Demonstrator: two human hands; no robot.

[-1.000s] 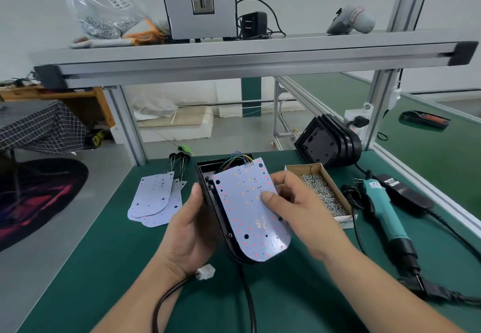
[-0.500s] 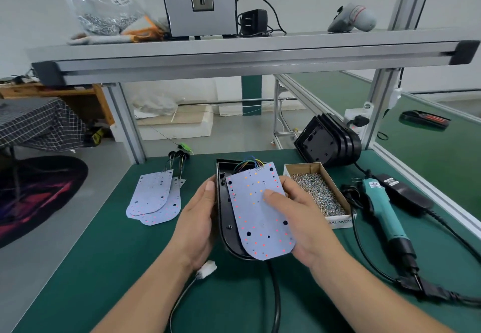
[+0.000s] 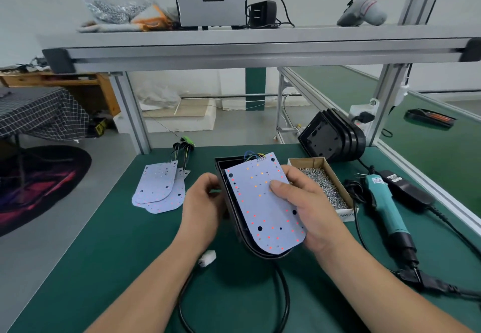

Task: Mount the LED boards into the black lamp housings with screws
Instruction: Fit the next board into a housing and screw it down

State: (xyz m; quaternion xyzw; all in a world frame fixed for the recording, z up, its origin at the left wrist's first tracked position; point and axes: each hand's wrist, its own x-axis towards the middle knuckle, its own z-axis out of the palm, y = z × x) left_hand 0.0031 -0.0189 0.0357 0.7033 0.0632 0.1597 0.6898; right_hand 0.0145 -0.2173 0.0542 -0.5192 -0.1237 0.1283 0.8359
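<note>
Hands split roles: left hand (image 3: 203, 210) gripped black housing (image 3: 231, 205) by its side, steadying it tilted over surface (image 3: 117, 241); right hand (image 3: 312, 210) pinched LED board (image 3: 260, 210) over the opening, likely aligning it.

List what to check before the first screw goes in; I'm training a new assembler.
1. White LED board seated flat in black plastic lamp housing: not ok, it sits tilted over the rim.
2. Housing steadied: ok, left hand grips its side.
3. Right hand free for the tool: not ok, it holds the board.
4. Cardboard box of silver screws within reach: ok, just beside the right hand.
5. Teal electric screwdriver ready: ok, lying on the green mat beyond the box.
6. Coloured wires tucked in: cannot tell.
</note>
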